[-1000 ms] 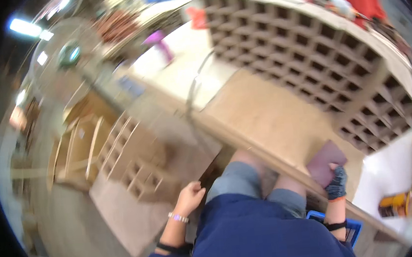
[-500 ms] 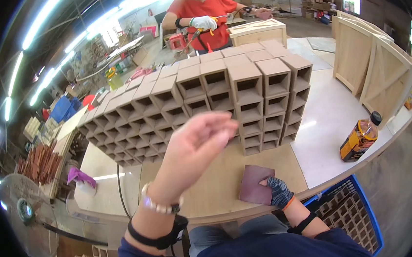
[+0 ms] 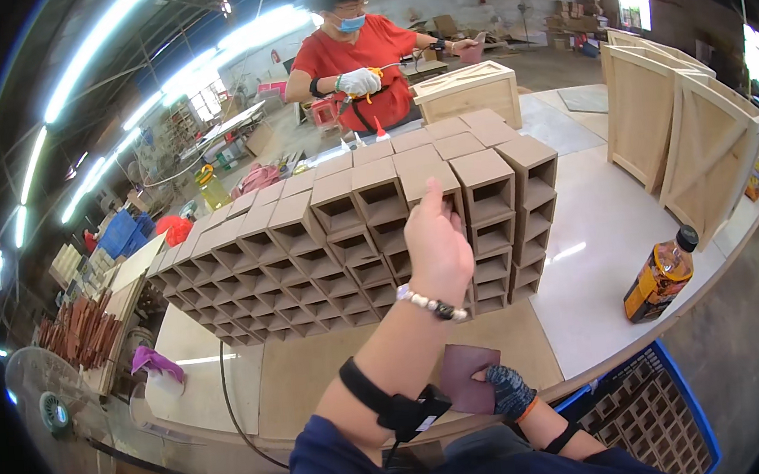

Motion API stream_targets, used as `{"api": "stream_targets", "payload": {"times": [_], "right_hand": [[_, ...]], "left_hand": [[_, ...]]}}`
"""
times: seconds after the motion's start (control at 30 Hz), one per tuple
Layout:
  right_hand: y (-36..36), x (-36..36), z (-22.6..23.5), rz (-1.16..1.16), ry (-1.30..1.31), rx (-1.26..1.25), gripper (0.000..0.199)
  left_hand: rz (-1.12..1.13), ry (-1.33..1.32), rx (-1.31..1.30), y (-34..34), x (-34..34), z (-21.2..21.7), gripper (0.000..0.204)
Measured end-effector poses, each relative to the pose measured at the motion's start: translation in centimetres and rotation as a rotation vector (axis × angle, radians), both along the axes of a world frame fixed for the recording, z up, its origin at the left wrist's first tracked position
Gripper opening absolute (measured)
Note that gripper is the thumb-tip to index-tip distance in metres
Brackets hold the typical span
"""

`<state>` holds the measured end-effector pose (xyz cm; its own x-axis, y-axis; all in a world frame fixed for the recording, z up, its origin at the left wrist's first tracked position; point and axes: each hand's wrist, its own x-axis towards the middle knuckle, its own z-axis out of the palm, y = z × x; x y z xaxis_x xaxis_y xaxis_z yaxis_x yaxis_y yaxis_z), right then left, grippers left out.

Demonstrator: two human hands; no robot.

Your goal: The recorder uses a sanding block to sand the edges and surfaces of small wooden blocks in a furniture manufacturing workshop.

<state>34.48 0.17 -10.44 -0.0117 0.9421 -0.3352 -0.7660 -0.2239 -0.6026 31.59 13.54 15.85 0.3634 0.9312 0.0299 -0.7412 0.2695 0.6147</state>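
Note:
My left hand (image 3: 440, 248), bare and with a beaded bracelet at the wrist, is at the top row of a stack of brown open-ended boxes (image 3: 291, 225). One finger lies over the top edge of a box (image 3: 419, 168) and the others curl at its opening, pinching its upper wall; part of the grip is hidden. Low over the near table edge, my right hand (image 3: 509, 392), in a grey patterned glove with bare fingertips, pinches a reddish-brown sheet of sandpaper (image 3: 467, 377).
Wooden crates (image 3: 658, 122) stand at the right, near a dark-capped bottle (image 3: 663, 275). A blue basket (image 3: 689, 390) of similar boxes sits below the table's right edge. Across the table, a person in red (image 3: 355, 58) works beside another crate (image 3: 468, 98). A fan (image 3: 54, 410) is at left.
My left hand has moved right and forward onto a top-row box, its fingers closing there. The right hand still holds the sandpaper. The view has shifted slightly.

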Motion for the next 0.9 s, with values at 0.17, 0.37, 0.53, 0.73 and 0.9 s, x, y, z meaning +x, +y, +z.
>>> {"api": "stream_targets", "payload": {"times": [0.17,0.37,0.53,0.73,0.9], "right_hand": [[0.4,0.3,-3.0,0.024,-0.035,0.12,0.029],[0.4,0.3,0.7,0.078,0.211,0.068,0.048],[0.1,-0.4,3.8,0.143,0.194,0.139,0.057],[3.0,-3.5,6.4,-0.123,-1.066,0.56,0.047],[3.4,-11.9,14.1,0.097,-1.685,1.087,0.042]], "left_hand": [[0.3,0.002,-0.094,0.6,0.2,-0.1,0.02],[0.287,-0.322,0.239,-2.3,-8.9,0.4,0.014],[0.254,-0.088,0.189,-3.9,-19.9,-4.2,0.033],[0.181,0.112,-0.29,-7.0,-24.6,-13.4,0.029],[0.074,0.082,-0.475,-7.7,-25.5,-18.4,0.019]]}}
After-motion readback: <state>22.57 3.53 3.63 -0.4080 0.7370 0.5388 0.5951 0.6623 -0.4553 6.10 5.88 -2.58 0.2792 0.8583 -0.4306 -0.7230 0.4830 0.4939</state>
